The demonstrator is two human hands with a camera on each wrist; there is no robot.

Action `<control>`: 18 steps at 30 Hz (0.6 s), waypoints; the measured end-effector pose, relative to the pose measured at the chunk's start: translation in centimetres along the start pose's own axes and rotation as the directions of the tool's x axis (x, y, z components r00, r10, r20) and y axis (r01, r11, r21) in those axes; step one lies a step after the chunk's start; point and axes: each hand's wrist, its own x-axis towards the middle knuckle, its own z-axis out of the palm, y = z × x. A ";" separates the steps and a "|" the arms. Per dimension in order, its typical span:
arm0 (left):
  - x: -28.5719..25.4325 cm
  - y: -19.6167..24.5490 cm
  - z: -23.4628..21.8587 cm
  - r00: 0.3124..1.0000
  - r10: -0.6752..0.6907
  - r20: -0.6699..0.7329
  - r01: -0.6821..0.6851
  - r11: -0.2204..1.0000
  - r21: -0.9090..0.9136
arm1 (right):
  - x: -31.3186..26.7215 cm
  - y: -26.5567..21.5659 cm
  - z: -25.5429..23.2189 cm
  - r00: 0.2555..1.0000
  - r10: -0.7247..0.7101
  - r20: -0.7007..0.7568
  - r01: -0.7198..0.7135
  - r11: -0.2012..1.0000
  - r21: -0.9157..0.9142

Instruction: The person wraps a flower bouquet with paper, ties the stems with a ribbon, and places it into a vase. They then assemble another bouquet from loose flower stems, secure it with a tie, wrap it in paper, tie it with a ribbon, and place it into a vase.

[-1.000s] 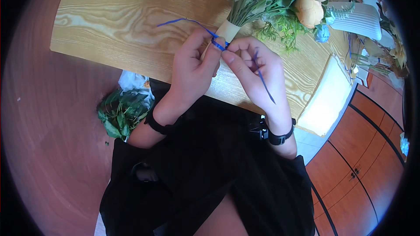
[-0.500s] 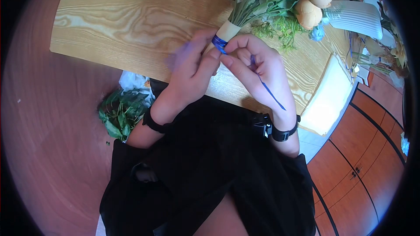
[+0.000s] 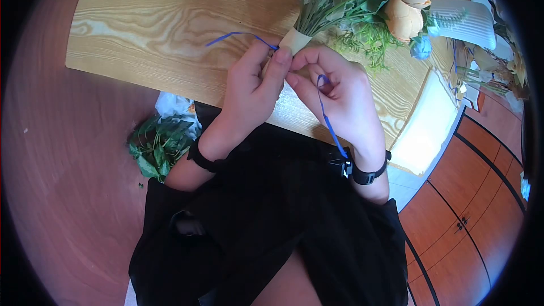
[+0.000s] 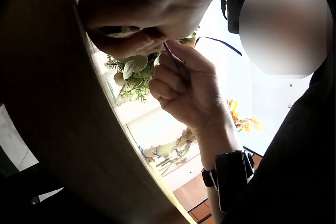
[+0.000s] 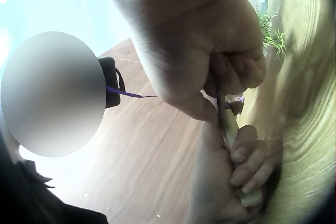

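A bouquet of artificial-looking flowers with green stems (image 3: pixel 317 14) lies over the table, peach blooms (image 3: pixel 405 20) to the right. Pale cream wrapping (image 3: pixel 294 39) surrounds the stem bundle. My left hand (image 3: pixel 252 88) grips this wrapped handle, thumb laid along its front; the right wrist view shows its fingers curled round the handle's pale end (image 5: pixel 251 198). Between thumb and forefinger, my right hand (image 3: pixel 343 90) pinches a thin blue ribbon (image 3: pixel 326 114) close beside the left thumb. One ribbon tail hangs over the right palm to the wrist; another stretches left above the left knuckles.
The wooden table (image 3: pixel 147 28) has its near edge just below my hands. A white ribbed object (image 3: pixel 464 22) and more flowers (image 3: pixel 513 71) stand at the right, beyond a white sheet or pad (image 3: pixel 422 127). Green leaves (image 3: pixel 158 147) sit below the table at left.
The blue windings seen on the handle half a second ago are now behind the left thumb. The left tail, blurred then, extends leftward again. The right tail hangs lower, in a loop.
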 end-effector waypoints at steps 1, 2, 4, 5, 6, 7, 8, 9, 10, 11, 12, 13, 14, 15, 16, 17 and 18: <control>0.1 0.0 0.2 1.000 0.008 -0.010 -0.009 0.998 -0.057 | 0.0 -0.2 0.0 1.000 0.004 -0.003 -0.004 1.000 -0.010; 0.2 0.1 0.4 1.000 0.016 -0.021 -0.018 0.993 -0.114 | 0.0 -0.3 -0.1 1.000 0.008 -0.006 -0.008 1.000 -0.020; 0.2 0.5 0.5 1.000 0.014 -0.025 -0.018 0.991 -0.131 | 0.0 -0.2 -0.1 0.999 -0.023 -0.024 0.021 0.996 -0.082; 0.1 0.6 0.6 0.999 0.012 -0.033 -0.017 0.989 -0.150 | -0.1 -0.1 -0.1 0.998 -0.055 -0.037 0.050 0.988 -0.144; 0.1 0.5 0.5 0.999 0.011 -0.033 -0.016 0.989 -0.149 | -0.1 0.1 0.0 0.998 -0.055 -0.037 0.049 0.989 -0.143; 0.0 0.4 0.4 0.999 0.034 -0.012 -0.035 0.992 -0.124 | -0.1 0.5 0.2 0.995 -0.088 -0.039 0.080 0.983 -0.167; 0.0 0.4 0.3 0.998 0.056 0.009 -0.055 0.994 -0.099 | -0.2 0.8 0.3 0.992 -0.120 -0.041 0.110 0.975 -0.192; 0.0 0.3 0.4 0.998 0.055 0.009 -0.054 0.994 -0.099 | -0.3 0.9 0.4 0.992 -0.119 -0.041 0.110 0.975 -0.191; 0.0 0.2 0.6 0.999 0.050 -0.016 -0.051 0.990 -0.133 | -0.3 0.9 0.5 0.993 -0.104 -0.053 0.096 0.986 -0.140; 0.0 0.2 0.7 0.998 0.043 -0.041 -0.049 0.985 -0.168 | -0.4 1.0 0.6 0.994 -0.089 -0.064 0.083 0.993 -0.088; 0.0 0.3 0.7 0.998 0.043 -0.040 -0.049 0.985 -0.168 | -0.3 0.9 0.7 0.994 -0.088 -0.065 0.082 0.993 -0.087; 0.0 0.5 0.7 0.999 0.021 -0.044 -0.028 0.984 -0.175 | -0.3 0.9 0.7 0.995 -0.070 -0.077 0.065 0.996 -0.064; -0.1 0.7 0.8 0.999 -0.001 -0.048 -0.007 0.983 -0.183 | -0.3 0.9 0.7 0.995 -0.051 -0.089 0.047 0.998 -0.039; 0.0 0.7 0.7 0.999 -0.001 -0.048 -0.008 0.983 -0.181 | -0.3 0.7 0.7 0.995 -0.051 -0.089 0.048 0.998 -0.038; 0.0 0.7 0.7 0.999 0.002 -0.053 -0.012 0.982 -0.187 | -0.3 0.4 0.6 0.996 -0.010 -0.090 0.007 1.000 -0.028; 0.0 0.7 0.7 0.998 0.004 -0.056 -0.015 0.981 -0.194 | -0.3 0.2 0.5 0.995 0.033 -0.090 -0.035 0.999 -0.019; 0.0 0.6 0.7 0.998 0.004 -0.056 -0.015 0.981 -0.193 | -0.2 0.0 0.3 0.995 0.034 -0.090 -0.036 0.999 -0.019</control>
